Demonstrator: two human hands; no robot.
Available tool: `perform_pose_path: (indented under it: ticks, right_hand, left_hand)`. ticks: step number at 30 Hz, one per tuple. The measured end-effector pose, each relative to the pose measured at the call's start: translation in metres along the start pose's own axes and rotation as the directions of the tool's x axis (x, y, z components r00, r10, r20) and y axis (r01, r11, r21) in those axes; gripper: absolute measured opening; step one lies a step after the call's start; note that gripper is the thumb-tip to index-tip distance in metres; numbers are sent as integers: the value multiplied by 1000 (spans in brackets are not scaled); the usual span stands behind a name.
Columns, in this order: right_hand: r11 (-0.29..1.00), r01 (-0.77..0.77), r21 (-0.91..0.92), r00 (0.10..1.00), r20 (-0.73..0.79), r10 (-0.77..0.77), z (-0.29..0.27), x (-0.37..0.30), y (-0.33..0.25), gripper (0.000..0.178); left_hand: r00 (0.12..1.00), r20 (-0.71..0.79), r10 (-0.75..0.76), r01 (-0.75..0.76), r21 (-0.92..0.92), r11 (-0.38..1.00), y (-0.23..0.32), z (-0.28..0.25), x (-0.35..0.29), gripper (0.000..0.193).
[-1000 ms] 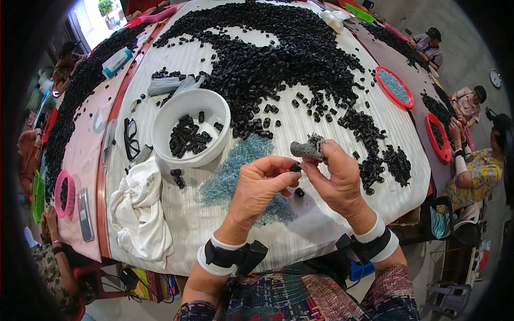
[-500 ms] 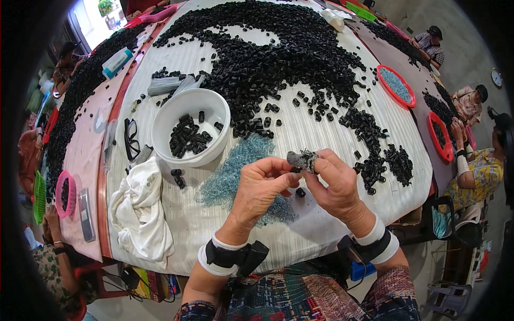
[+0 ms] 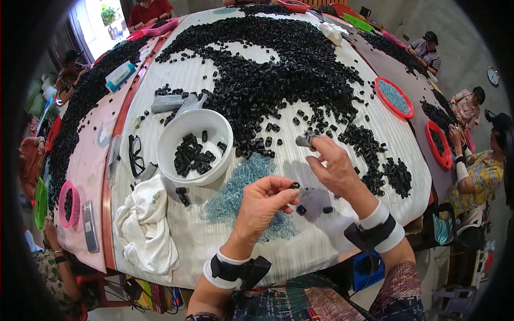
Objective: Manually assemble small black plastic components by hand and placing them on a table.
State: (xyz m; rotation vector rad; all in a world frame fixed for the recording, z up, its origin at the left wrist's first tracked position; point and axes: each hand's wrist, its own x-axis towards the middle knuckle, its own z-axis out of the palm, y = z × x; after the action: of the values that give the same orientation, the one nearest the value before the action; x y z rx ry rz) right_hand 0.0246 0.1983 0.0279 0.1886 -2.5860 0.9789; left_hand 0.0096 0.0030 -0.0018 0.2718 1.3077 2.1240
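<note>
A crumpled white cloth [image 3: 145, 235] lies nearer me than the round white plastic bowl [image 3: 215, 128]. Right of the bowl, my left hand [image 3: 259, 204] pinches a small black cylinder [image 3: 295, 185] near loose pale-blue translucent bits [image 3: 227, 198]. Farther right, my right hand [image 3: 338, 165] is half-curled; I cannot tell whether it grips or wears the grey piece [image 3: 305, 141] there. Black-framed glasses [image 3: 137, 157] lie left of the bowl; beyond it, black cylinders [image 3: 267, 77] heap across the white worktop [image 3: 321, 235].

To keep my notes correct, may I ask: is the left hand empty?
No, the left hand pinches a small black piece above the table.
</note>
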Motion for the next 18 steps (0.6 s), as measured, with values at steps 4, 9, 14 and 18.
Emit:
perform_pose_path:
  ticks: [4, 9, 14, 18]
  right_hand:
    - [985, 100, -143, 993, 72, -90, 13, 28, 24, 28]
    - [940, 103, -325, 993, 88, -79, 33, 61, 48, 34]
    - [825, -220, -520, 974, -161, 159, 16, 74, 102, 41]
    - [836, -342, -429, 936, -78, 343, 15, 76, 108, 48]
  left_hand:
    - [999, -21, -26, 26, -34, 999, 0, 3, 1, 19]
    - [997, -38, -61, 58, -70, 996, -1, 2, 0, 18]
    - [995, -51, -82, 77, -85, 993, 5, 3, -3, 17]
    - [995, -45, -89, 85, -91, 992, 5, 2, 0, 17]
